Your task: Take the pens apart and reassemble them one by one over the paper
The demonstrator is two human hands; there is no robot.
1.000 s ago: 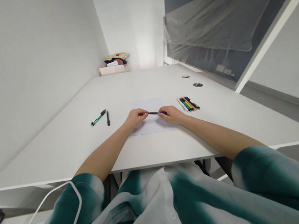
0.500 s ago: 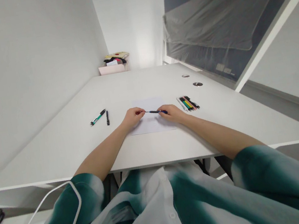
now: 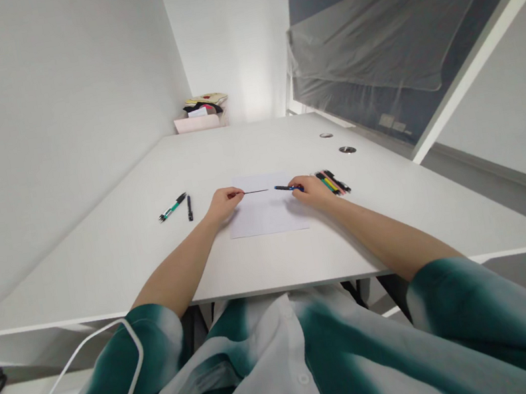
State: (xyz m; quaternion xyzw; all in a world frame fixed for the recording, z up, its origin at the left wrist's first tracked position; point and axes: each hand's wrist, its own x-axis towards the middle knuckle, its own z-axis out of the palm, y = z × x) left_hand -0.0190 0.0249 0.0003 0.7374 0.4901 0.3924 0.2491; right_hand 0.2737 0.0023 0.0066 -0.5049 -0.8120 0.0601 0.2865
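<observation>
Above a sheet of white paper (image 3: 267,216), my left hand (image 3: 225,205) pinches one end of a thin dark pen refill (image 3: 256,191), which points right. My right hand (image 3: 311,190) is closed around a dark blue pen barrel (image 3: 283,187), its front end facing the refill. A small gap separates the refill's tip from the barrel. Left of the paper lie a green and black pen (image 3: 173,208) and a short black pen (image 3: 189,208). Beside my right hand is a row of several pens (image 3: 333,182), partly covered by that hand.
The white table (image 3: 274,262) runs back to a pale box (image 3: 197,123) with cloth and papers on it. Two round metal grommets (image 3: 347,150) sit at the table's right. A plastic-draped dark panel (image 3: 367,38) stands along the right side, with a wall on the left.
My hands have moved apart, the left one to the left and the right one to the right. The refill has come fully out of the pen barrel.
</observation>
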